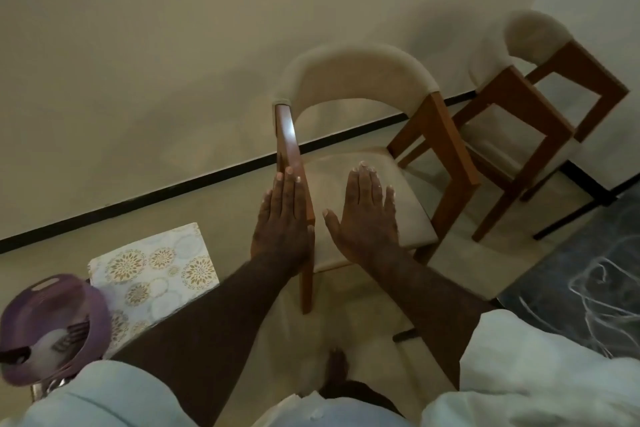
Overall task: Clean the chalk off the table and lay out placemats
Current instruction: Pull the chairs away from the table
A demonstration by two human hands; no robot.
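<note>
Over on the far right, the dark table (568, 274) is showing only one corner, and the white chalk swirls (599, 284) are sitting all over it, so to my eye the cleaning isn't done yet. Way off on the other side, lower left, the placemats (156, 270) with the gold flower print are lying flat on a dark surface, nowhere near the table; I can't tell how many are in that pile. Between the two, both hands are stretching out flat over the nearer chair (353, 69). The left hand (282, 218) is lying straight-fingered along the chair's wooden front post, maybe touching it, hard to say. The right hand (363, 218) is spreading its fingers above the seat cushion. Neither one is gripping anything. A second chair (533, 80) is standing behind by the wall, and a purple holder (52, 326) with forks (69, 336) in it is sitting just beside the mats. What's worrying me: those loose pale sleeves (540, 357) are hanging right next to the chalk, so they could be dragging dust around. Mats going down before wiping would be picking it up too. An elbow swinging back left could also be knocking that fork holder over. As for labels or writing, I'm not seeing any I can read.
</note>
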